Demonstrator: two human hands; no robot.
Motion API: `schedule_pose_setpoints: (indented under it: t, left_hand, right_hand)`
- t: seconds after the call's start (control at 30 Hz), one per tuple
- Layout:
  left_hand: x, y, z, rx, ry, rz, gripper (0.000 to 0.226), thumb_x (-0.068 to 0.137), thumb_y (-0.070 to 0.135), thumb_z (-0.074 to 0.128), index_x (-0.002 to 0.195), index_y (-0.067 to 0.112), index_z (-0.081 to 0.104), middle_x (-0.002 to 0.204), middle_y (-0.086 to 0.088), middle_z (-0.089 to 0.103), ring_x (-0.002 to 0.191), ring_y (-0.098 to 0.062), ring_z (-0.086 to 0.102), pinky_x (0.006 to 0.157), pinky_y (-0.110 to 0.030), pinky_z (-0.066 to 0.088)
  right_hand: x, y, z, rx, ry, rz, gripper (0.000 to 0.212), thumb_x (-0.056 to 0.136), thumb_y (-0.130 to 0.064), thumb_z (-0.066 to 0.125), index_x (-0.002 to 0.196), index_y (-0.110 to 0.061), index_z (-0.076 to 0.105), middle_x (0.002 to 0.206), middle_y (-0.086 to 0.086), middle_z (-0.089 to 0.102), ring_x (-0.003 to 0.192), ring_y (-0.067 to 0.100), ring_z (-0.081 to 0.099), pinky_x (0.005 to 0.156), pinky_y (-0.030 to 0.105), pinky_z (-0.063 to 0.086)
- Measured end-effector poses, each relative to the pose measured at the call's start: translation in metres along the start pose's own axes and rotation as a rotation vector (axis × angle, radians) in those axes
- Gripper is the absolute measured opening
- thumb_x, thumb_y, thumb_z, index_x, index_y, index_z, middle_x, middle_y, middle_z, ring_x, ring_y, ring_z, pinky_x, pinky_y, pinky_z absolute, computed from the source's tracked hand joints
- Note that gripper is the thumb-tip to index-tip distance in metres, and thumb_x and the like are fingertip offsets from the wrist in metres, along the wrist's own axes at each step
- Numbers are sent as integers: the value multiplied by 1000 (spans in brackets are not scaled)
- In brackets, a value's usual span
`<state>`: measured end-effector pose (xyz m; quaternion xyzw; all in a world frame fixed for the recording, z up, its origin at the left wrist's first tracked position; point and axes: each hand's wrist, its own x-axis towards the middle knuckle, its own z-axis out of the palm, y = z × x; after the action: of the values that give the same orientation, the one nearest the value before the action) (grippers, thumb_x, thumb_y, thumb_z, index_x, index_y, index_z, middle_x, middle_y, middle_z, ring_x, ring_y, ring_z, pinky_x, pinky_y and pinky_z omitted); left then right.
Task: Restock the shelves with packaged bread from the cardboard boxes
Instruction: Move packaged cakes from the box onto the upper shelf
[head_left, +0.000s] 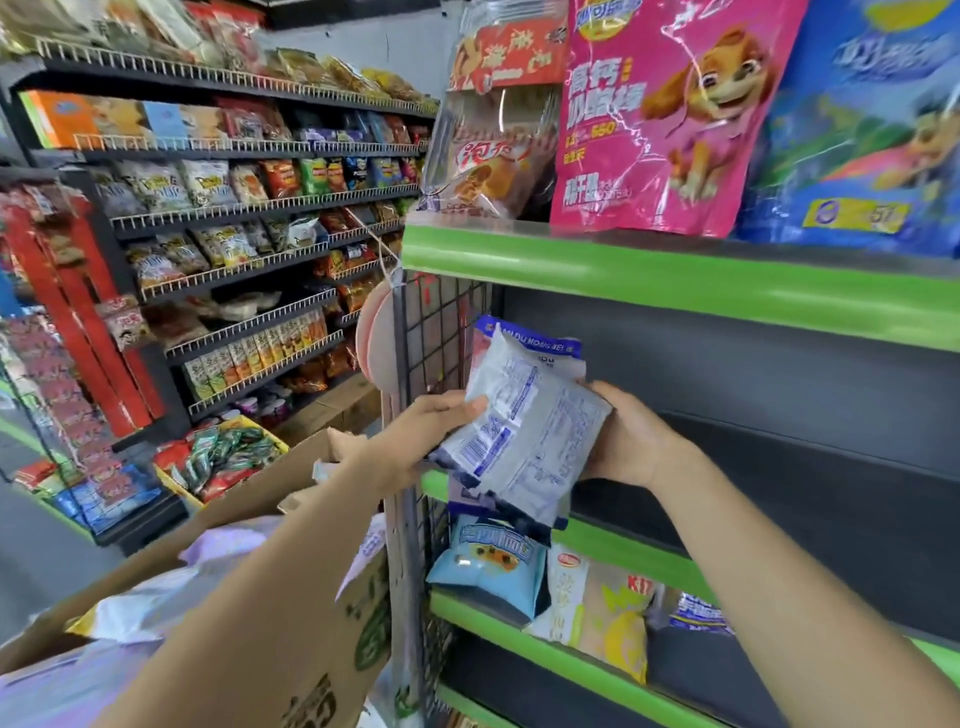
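Head view, centre of frame: I hold a white and blue crinkled plastic bread packet (524, 431) before the bare dark shelf (779, 415) at mid right. My left hand (415, 441) pinches its left edge; my right hand (623, 436) cups the right edge, fingers curled behind. Judged light, soft, crushable, slippery film; grip at the edges. Both forearms reach up. The open brown cardboard box (337, 649) sits lower left.

Green-edged shelf unit (675, 275), pink bag (660, 119) on top tier, light-blue packet (488, 566) lower tier
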<state>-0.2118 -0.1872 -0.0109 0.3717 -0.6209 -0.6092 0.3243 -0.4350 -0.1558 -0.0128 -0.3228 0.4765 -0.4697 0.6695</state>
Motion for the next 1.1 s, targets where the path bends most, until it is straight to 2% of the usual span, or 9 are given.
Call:
schedule_pose_setpoints:
  t: [0.13, 0.2, 0.27, 0.43, 0.63, 0.73, 0.9, 1.0, 1.1]
  left_hand:
    - [23, 2, 5, 11, 67, -106, 25, 89, 36, 59, 108, 21, 67, 107, 7, 70, 104, -10, 62, 97, -27, 43]
    - [31, 6, 6, -15, 64, -103, 19, 93, 31, 55, 104, 21, 66, 96, 13, 73, 96, -3, 65, 86, -13, 48]
    - [40, 5, 5, -28, 100, -104, 21, 94, 29, 54, 105, 17, 66, 97, 7, 73, 99, -9, 65, 89, -18, 49]
    - [46, 4, 6, -75, 237, -114, 22, 98, 24, 48, 110, 13, 63, 91, -3, 70, 70, -8, 67, 56, -13, 51]
    - [52, 4, 4, -91, 390, -108, 20, 99, 21, 46, 96, 6, 60, 97, -22, 64, 80, -29, 62, 83, -42, 50]
    - [54, -1, 2, -116, 404, -105, 22, 100, 21, 45, 90, 10, 61, 85, -15, 68, 69, -25, 65, 70, -34, 54]
    - [55, -2, 0, -65, 407, -127, 22, 100, 22, 44, 90, 11, 61, 80, -12, 68, 62, -20, 64, 56, -25, 53]
    - [56, -2, 0, -35, 398, -145, 22, 100, 23, 44, 92, 11, 61, 89, -16, 69, 72, -27, 65, 67, -32, 54]
    - [59, -1, 0, 2, 408, -151, 23, 99, 24, 46, 87, 14, 62, 88, -15, 70, 76, -27, 66, 72, -33, 54]
  right_hand:
    - [14, -11, -15, -52, -2, -6, 28, 95, -36, 41, 85, -19, 60, 78, 8, 69, 80, 25, 61, 69, 39, 48]
    - [25, -19, -18, -74, 42, -39, 24, 96, -33, 45, 86, -19, 61, 83, 7, 66, 81, 23, 60, 70, 40, 49]
    - [40, -27, -20, -44, 139, -108, 14, 94, -31, 51, 88, -22, 61, 85, 5, 63, 81, 21, 58, 72, 42, 49]
    - [92, -45, -21, -194, 412, -429, 8, 90, -16, 60, 92, -20, 53, 108, 10, 61, 95, 25, 58, 87, 53, 50]
    - [149, -66, -15, -379, 480, -529, 22, 96, -15, 51, 116, -8, 53, 108, 8, 52, 95, 18, 47, 76, 32, 40]
    - [175, -69, -18, -507, 587, -527, 14, 96, -14, 48, 102, -7, 57, 104, 13, 54, 91, 19, 48, 66, 26, 38]
    - [197, -58, -24, -662, 663, -450, 31, 96, -17, 42, 124, -9, 51, 127, 18, 55, 104, 28, 56, 82, 32, 45]
    - [205, -56, -25, -779, 663, -420, 35, 98, -22, 41, 129, -6, 46, 133, 19, 52, 118, 35, 53, 96, 40, 45]
    - [211, -58, -23, -861, 683, -409, 38, 98, -22, 42, 131, -1, 41, 135, 22, 50, 120, 37, 51, 94, 37, 42]
